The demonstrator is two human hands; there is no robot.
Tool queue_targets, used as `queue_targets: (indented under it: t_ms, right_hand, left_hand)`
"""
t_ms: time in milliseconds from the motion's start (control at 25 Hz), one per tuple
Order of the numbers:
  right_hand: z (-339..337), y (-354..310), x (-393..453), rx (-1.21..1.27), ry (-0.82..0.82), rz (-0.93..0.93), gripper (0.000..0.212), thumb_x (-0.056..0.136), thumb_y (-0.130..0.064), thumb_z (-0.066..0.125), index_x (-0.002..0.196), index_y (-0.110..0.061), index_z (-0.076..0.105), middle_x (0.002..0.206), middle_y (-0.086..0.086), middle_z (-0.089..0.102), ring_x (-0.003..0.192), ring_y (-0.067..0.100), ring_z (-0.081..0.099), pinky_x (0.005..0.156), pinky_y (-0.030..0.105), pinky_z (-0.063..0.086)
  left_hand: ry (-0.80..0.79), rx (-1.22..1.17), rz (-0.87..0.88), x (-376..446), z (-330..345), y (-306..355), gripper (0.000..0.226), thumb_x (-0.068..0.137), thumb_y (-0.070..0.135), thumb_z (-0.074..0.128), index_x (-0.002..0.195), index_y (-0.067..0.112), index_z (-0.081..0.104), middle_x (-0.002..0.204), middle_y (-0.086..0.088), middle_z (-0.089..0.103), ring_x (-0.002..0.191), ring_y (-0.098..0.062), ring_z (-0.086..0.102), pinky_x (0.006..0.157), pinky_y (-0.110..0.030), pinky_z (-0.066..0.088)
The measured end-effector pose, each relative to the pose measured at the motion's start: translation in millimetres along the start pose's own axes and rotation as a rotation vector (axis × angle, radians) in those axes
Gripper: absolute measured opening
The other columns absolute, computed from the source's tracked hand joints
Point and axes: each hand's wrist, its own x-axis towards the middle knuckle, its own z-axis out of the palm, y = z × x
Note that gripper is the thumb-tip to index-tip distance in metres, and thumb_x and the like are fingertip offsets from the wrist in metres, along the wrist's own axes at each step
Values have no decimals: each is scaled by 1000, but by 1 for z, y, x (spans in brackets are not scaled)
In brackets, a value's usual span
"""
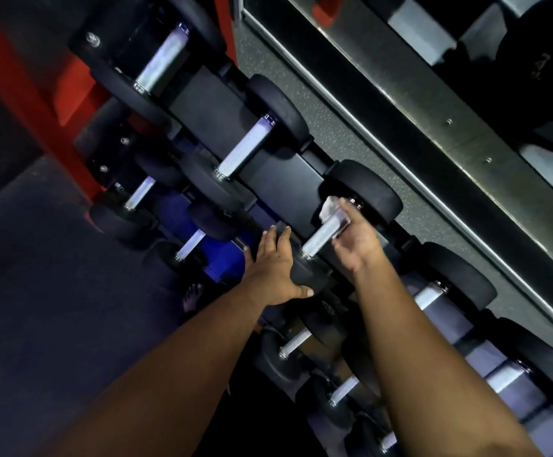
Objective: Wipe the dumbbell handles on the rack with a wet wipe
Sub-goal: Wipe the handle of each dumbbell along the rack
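Top tier of a black dumbbell rack (209, 103), seen from above and at a slant, with three black round-headed dumbbells lying side by side across it. The person's right hand (355, 239) curls its fingers around the far end of the knurled steel handle (321, 234) of the nearest dumbbell (364, 189), pinching a white wet wipe (329, 206) against the metal; a crumpled corner of the wipe sticks out above the fingers, just beside the inner face of the far head. The near half of that handle lies bare. The left hand (276, 268) rests flat, fingers straight and slightly spread, on the near head (304, 275) of the same dumbbell, thumb against its lower edge; it grips nothing. Two further handles (247, 148) and (163, 61) on the same tier stand uncovered, well apart from both hands. Lower tiers hold smaller dumbbells (136, 196), partly hidden by the forearms. A red upright (34, 94) frames the rack at left, and speckled grey flooring (344, 136) runs behind it along a metal-edged mirror (466, 94).
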Motion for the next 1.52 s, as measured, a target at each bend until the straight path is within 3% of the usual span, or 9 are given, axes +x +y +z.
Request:
queue_targets:
  t_ms: [440,520,600,760,880,1000,1160,1320,1520]
  right_hand:
    - [-9,41,-72,-882,153,-339,29,89,-40,55,87,-14,70,66,2,64,61,10,52,66,45,51]
    - [5,14,-72,-1111,128,-668,26,93,-25,55,111,-20,72,85,8,73,72,13,62,74,38,54]
    - [19,-10,-54,-1603,-9,-877,46,95,-8,49,140,-14,56,129,9,66,118,19,61,106,37,45]
    - [18,9,-43,-2435,-404,-583,59,102,-26,38,158,-13,23,165,8,21,154,25,8,122,48,-2]
    - [-8,-14,-43,-2455,-553,-701,63,103,-23,35,160,-19,9,166,-3,6,155,17,2,121,45,-8]
    - [-13,-24,-39,-2476,-187,-790,60,103,-22,24,160,-13,6,167,8,10,155,24,2,122,46,-5]
    - [-14,-12,-47,-2553,-576,-754,65,97,-20,15,160,-16,-1,163,0,-8,154,19,-2,123,48,-7]
    - [-22,-21,-32,-2494,-200,-856,75,84,-18,1,159,-8,8,166,12,14,154,28,7,125,47,2]
    - [-40,-32,-23,-2479,-452,-994,73,81,-10,26,154,-8,32,159,13,34,148,28,29,124,42,15]
  left_hand:
    - [16,20,8,-4,0,2,145,69,59,84,156,22,-26,166,-6,-25,154,-23,-19,122,-61,-3]
    - [13,5,11,-5,-1,2,146,69,57,85,155,23,-28,166,-5,-26,154,-23,-19,122,-61,-4]
    - [6,-18,15,-5,-2,2,147,69,55,86,155,24,-28,166,-4,-25,154,-23,-18,122,-61,-5]
    - [2,-3,21,-4,-1,1,146,69,57,85,155,24,-28,166,-5,-25,154,-23,-18,123,-61,-4]
    - [7,-9,26,-3,0,-1,146,69,57,86,156,24,-26,166,-4,-25,154,-23,-19,123,-61,-5]
    - [15,-7,32,-3,0,-1,145,68,57,86,156,25,-25,166,-4,-24,154,-23,-19,122,-61,-6]
    - [18,7,36,-2,0,-2,144,68,58,85,157,24,-23,167,-4,-23,155,-24,-17,123,-61,-5]
    - [20,14,41,-3,-1,-1,143,69,59,85,157,24,-22,167,-5,-23,155,-24,-17,123,-61,-5]
    - [20,15,38,0,1,-2,143,68,59,85,157,25,-22,167,-4,-22,155,-24,-17,123,-61,-4]
